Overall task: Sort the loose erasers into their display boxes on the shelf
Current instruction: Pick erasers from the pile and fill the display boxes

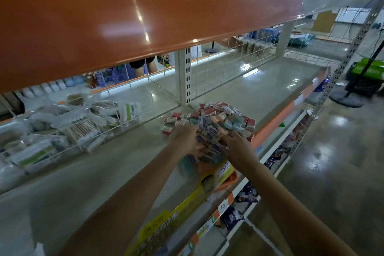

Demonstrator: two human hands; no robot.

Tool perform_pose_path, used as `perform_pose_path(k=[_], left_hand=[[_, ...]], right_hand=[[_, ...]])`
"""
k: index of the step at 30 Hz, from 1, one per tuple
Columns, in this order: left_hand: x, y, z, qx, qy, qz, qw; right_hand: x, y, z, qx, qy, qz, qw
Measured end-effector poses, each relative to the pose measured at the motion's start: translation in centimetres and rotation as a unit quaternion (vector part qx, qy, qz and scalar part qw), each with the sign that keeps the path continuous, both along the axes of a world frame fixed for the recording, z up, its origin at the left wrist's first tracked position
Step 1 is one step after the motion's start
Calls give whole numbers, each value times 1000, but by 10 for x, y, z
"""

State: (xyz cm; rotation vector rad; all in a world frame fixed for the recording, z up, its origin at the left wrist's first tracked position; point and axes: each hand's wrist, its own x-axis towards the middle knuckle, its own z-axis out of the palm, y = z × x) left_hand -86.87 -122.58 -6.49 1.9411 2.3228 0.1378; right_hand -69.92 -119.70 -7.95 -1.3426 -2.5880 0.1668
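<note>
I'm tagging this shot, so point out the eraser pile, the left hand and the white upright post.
eraser pile (216, 119), head view, top of heap
left hand (185, 139), head view, back of hand
white upright post (185, 77), head view, slotted front face

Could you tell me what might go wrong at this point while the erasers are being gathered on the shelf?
1. The eraser pile reaches the shelf's front edge near the right hand, so a sweep could push some off.
2. Both hands, including the left hand, rest on mixed colours at once, so a hurried grip may lift mismatched erasers.
3. No display boxes are clearly visible beside the pile, so sorted erasers could be remixed.
</note>
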Motion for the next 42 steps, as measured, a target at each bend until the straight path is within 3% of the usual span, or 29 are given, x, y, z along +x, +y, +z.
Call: perform_pose_path(k=[15, 23, 26, 31, 36, 42], left_hand=[[-11, 9, 4, -9, -31, -52, 998], [-17, -3, 5, -20, -33, -91, 995], [-21, -21, 2, 39, -84, -62, 994], [-41, -78, -1, 122, -130, 24, 984], [-61, -140, 7, 172, -129, 99, 972], [-105, -252, 27, 205, -94, 196, 954]], right_hand=[[-2, 8, -1, -53, 166, -6, 985], [-6, -3, 6, -163, 325, -15, 931], [-10, -9, 7, -247, 401, -29, 882], [-31, -36, 10, -304, 413, -3, 858], [-58, -69, 15, -247, 381, 24, 890], [-127, -148, 32, -292, 397, 136, 859]])
